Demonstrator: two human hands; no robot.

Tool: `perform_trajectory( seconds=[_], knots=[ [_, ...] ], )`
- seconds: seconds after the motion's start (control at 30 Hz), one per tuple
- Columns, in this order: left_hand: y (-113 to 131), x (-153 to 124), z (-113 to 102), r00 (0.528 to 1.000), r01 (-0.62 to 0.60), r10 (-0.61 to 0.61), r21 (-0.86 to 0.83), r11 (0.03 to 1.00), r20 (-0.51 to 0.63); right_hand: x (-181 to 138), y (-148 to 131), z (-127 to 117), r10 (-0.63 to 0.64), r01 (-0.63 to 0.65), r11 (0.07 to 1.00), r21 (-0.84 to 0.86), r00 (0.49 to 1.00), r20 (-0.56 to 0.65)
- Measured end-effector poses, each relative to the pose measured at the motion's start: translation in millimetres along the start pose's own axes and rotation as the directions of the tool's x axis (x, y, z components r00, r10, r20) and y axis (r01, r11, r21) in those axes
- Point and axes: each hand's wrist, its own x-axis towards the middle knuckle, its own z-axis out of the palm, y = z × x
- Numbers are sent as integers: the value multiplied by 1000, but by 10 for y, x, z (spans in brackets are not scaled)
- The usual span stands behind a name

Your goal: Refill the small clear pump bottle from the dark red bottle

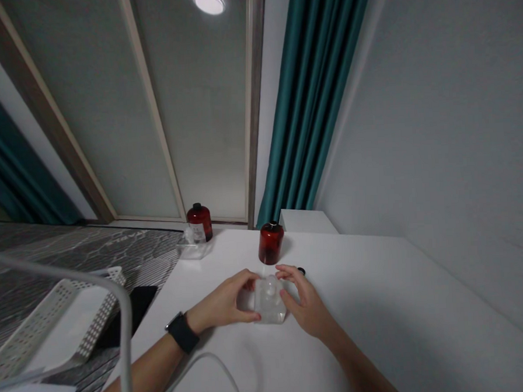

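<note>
A transparent square bottle (268, 304) with a short round neck stands on the white table (372, 307), between my two hands. My left hand (221, 303), with a black wristwatch (182, 332) on its wrist, grips the bottle's left side. My right hand (304, 302) has its thumb and fingers against the bottle's right side. A small black cap (301, 270) lies just beyond my right fingers. An amber bottle (271, 243) with a black top stands directly beyond the transparent one, not touching it.
A second amber bottle (199, 222) with a white label stands at the far edge, behind a transparent dish (193, 249). A white cable (209, 362) curves near the front. A white slatted basket (53, 324) and a black item (130, 314) lie beyond the table's left edge.
</note>
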Motion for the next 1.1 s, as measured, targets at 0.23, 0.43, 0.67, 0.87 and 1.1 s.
perform_trajectory(
  seconds=[0.23,0.43,0.67,0.87,1.1],
  knots=[
    [11,-7,12,1000,6,-6,-11,1000,9,8,-65,-90,64,-54,994,-100,993,99],
    [-35,0,36,1000,-14,14,-3,1000,-3,-8,-111,-52,188,-143,972,-189,950,249],
    [-148,1,84,996,-75,73,-39,996,-41,32,-50,-147,198,-174,975,-140,963,185],
    [-106,0,79,995,-89,92,59,994,-49,112,-1,-454,239,-234,967,-97,970,42],
    [78,12,75,990,-143,144,157,977,8,309,109,-847,171,-192,970,-149,975,-145]
  ],
)
